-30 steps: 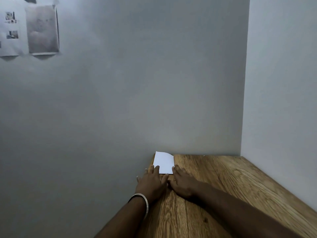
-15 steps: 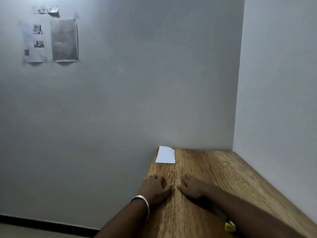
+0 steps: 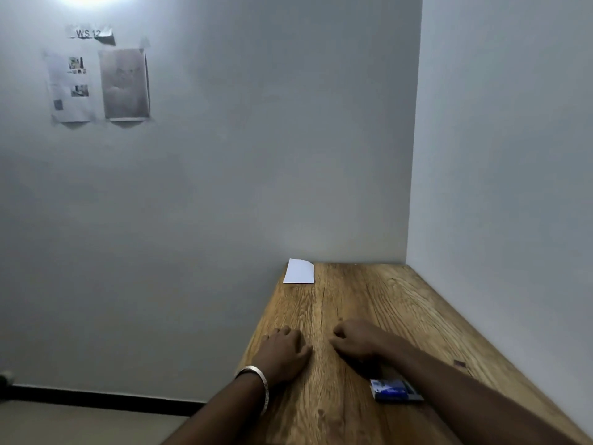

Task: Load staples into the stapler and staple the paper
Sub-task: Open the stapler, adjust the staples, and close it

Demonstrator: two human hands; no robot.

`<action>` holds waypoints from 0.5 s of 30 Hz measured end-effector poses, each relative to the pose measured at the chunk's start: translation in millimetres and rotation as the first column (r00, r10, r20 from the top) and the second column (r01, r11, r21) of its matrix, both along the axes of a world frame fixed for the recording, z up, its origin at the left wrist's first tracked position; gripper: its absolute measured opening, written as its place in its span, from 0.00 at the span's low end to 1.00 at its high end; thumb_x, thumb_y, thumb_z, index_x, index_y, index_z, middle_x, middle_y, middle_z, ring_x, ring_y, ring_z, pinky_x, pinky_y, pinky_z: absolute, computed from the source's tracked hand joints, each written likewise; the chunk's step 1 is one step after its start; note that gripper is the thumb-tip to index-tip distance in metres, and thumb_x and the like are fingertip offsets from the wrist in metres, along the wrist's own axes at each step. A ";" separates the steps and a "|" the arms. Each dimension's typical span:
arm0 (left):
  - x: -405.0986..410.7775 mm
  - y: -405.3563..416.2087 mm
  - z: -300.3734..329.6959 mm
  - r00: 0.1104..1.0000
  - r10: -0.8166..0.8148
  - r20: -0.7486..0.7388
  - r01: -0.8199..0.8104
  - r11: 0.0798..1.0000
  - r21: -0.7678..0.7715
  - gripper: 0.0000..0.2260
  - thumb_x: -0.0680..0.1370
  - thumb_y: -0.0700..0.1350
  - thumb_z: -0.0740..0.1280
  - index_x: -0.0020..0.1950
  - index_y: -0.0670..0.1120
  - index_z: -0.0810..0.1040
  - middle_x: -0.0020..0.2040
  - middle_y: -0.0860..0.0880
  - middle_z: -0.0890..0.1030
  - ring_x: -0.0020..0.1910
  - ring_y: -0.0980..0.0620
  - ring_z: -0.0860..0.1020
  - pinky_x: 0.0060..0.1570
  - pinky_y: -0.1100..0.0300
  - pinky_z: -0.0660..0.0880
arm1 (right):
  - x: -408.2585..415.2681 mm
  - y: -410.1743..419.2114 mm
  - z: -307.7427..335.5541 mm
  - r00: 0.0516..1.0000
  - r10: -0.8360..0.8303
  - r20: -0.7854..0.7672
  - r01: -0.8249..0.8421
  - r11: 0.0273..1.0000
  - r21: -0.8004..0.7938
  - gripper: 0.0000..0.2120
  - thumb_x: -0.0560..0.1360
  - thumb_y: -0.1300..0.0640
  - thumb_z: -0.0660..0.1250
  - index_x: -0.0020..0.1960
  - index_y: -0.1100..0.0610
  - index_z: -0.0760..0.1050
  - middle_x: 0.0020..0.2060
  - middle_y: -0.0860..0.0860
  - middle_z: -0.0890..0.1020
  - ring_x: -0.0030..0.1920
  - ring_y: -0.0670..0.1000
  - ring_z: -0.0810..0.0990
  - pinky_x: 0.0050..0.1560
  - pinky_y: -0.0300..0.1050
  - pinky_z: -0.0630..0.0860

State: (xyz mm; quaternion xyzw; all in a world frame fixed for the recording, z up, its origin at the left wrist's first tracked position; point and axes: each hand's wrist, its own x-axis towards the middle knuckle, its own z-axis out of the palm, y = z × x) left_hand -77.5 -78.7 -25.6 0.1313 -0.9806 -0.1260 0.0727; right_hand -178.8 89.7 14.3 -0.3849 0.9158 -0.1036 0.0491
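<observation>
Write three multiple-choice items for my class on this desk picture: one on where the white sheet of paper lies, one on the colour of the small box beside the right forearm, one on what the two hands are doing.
1. Where does the white sheet of paper lie on the wooden table?
A. at the far left corner, by the wall
B. under the left hand
C. at the near right edge

2. What colour is the small flat box beside the right forearm?
A. red
B. blue
C. green

3. What are the left hand and right hand doing?
A. both gripping the paper
B. one holding the box
C. resting on the table, holding nothing

Key: 1 A, the paper sits at the far left corner, well beyond both hands. 2 B, its top face is blue with pale print. 3 C, both hands lie on bare wood with loosely curled fingers, and nothing shows in them.
</observation>
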 end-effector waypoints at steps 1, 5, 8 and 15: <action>6.1 5.4 0.1 1.000 -0.010 -0.023 0.010 1.000 0.003 0.19 0.81 0.59 0.56 0.62 0.48 0.74 0.62 0.47 0.76 0.61 0.47 0.73 0.66 0.47 0.69 | 7.6 5.9 -0.4 1.000 0.007 0.002 -0.007 1.000 -0.020 0.18 0.81 0.46 0.58 0.46 0.58 0.78 0.40 0.53 0.78 0.39 0.49 0.76 0.44 0.47 0.73; 28.3 25.4 1.3 0.984 -0.068 -0.164 0.079 0.995 0.060 0.15 0.82 0.53 0.60 0.61 0.47 0.78 0.59 0.49 0.80 0.55 0.51 0.77 0.59 0.55 0.75 | 32.4 26.7 -6.0 0.995 0.030 -0.098 -0.040 0.994 -0.098 0.20 0.81 0.47 0.59 0.42 0.62 0.78 0.35 0.54 0.77 0.34 0.50 0.74 0.38 0.49 0.71; 42.2 36.3 0.2 0.964 -0.115 -0.241 0.141 0.986 0.093 0.12 0.82 0.48 0.61 0.62 0.48 0.79 0.59 0.51 0.81 0.54 0.55 0.77 0.54 0.64 0.74 | 45.5 39.8 -13.3 0.982 0.028 -0.185 -0.058 0.986 -0.158 0.17 0.80 0.48 0.60 0.42 0.58 0.79 0.37 0.51 0.80 0.37 0.50 0.78 0.42 0.50 0.74; 50.4 46.4 -1.4 0.936 -0.203 -0.289 0.254 0.955 0.151 0.11 0.82 0.48 0.63 0.61 0.54 0.80 0.58 0.56 0.81 0.50 0.63 0.75 0.48 0.70 0.70 | 61.7 53.6 -12.9 0.973 0.029 -0.228 -0.101 0.945 -0.311 0.14 0.79 0.51 0.62 0.58 0.55 0.82 0.53 0.49 0.85 0.52 0.46 0.81 0.56 0.43 0.77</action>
